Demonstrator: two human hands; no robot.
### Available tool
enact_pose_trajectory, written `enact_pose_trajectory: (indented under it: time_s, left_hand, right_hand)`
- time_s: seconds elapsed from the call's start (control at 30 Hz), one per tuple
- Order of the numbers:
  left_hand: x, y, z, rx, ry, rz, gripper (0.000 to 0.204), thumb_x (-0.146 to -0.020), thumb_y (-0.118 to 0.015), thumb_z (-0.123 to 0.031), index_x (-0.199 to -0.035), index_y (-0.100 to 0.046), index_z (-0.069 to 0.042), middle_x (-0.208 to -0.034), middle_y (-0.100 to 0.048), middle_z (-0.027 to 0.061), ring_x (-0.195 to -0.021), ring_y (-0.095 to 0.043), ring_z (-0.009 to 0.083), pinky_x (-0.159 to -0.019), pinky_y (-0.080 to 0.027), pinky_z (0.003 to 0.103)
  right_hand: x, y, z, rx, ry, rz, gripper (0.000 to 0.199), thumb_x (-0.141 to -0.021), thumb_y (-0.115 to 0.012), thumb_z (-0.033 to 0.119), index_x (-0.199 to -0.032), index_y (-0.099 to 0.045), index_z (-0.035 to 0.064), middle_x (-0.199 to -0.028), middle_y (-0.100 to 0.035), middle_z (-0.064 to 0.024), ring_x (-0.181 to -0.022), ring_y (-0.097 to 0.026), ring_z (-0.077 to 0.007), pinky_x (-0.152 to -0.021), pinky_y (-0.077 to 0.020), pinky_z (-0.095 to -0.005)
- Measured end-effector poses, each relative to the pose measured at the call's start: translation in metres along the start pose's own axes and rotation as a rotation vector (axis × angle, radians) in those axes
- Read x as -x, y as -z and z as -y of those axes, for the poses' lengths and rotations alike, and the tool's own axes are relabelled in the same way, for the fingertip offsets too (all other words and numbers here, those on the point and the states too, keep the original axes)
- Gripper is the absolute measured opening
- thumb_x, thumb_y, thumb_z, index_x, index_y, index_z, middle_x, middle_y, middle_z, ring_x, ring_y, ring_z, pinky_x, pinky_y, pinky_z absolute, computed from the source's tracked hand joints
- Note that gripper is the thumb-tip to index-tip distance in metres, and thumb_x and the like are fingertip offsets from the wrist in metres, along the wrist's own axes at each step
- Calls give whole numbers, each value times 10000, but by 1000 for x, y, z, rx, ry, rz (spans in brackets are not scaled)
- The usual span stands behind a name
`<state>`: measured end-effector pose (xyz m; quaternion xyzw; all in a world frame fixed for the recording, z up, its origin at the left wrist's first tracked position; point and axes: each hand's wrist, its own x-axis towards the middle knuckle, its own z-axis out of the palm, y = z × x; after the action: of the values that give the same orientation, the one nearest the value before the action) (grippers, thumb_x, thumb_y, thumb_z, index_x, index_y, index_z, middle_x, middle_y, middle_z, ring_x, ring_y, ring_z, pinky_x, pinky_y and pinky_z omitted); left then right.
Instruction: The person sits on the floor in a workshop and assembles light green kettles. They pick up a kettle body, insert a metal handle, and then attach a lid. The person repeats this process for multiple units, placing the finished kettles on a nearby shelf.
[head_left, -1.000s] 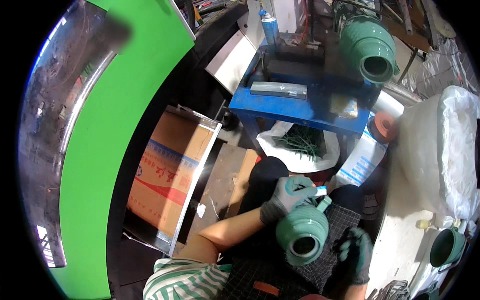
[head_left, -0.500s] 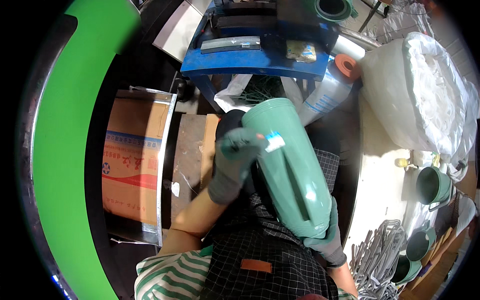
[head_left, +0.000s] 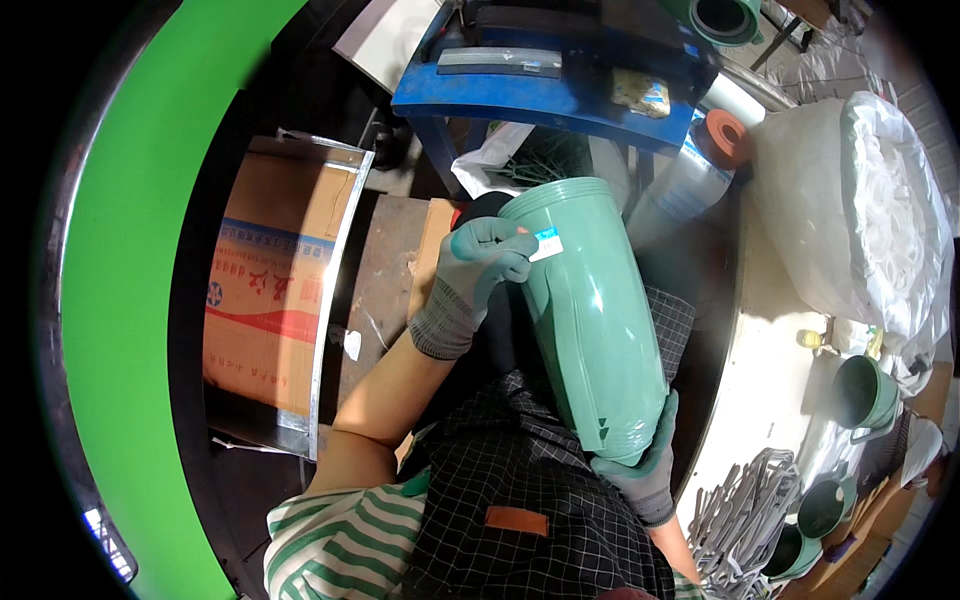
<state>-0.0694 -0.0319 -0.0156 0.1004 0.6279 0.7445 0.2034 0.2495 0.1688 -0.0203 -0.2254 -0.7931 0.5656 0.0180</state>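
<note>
A green plastic thermos shell lies slanted across my lap, with its wide ringed end pointing away from me. My right hand, in a grey-green glove, is closed around the near end, and part of it is hidden beneath the shell. Beside the far end, my gloved left hand is closed in a pinch on a small white-and-blue label. The label is against the upper left side of the shell; I cannot tell whether it is stuck there.
Ahead stands a blue table with a grey metal bar on it. At left is a printed cardboard box beside a green panel. To the right are a bulging white plastic bag, grey wire handles and green cups.
The shell has been rolled, so its long handle recess no longer faces up. My left hand, blurred before, is now steady at the label. The whole view has shifted slightly.
</note>
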Motion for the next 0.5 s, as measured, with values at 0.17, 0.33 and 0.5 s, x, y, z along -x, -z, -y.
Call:
enact_pose_trajectory:
  time_s: [0.17,0.33,0.5]
  left_hand:
    - [-1,-6,-13,-778,-33,-175,401,-751,-930,-321,-880,-682,-34,-713,-656,27,-609,-635,169,-623,-561,317]
    - [-22,21,16,-857,-623,-115,488,-829,-886,-208,-1196,-636,-5,-1018,-666,129,-959,-664,265,-853,-553,379]
    - [-42,-36,-14,-520,-96,104,550,-897,-850,-330,-1299,-626,-30,-1136,-717,150,-1045,-699,256,-963,-549,383]
  right_hand:
    - [7,-1,-12,82,81,-39,1526,-601,-1010,533,-1675,-59,10,-1589,-455,-212,-1402,-536,-294,-1145,-472,-427]
    - [-10,30,12,-509,-38,120,1442,-628,-1012,475,-1673,-141,-5,-1588,-477,-154,-1434,-501,-259,-1175,-429,-403]
    - [-3,72,4,-619,-213,59,1423,-618,-1035,382,-1676,-165,-4,-1640,-403,-150,-1478,-430,-245,-1212,-367,-397]
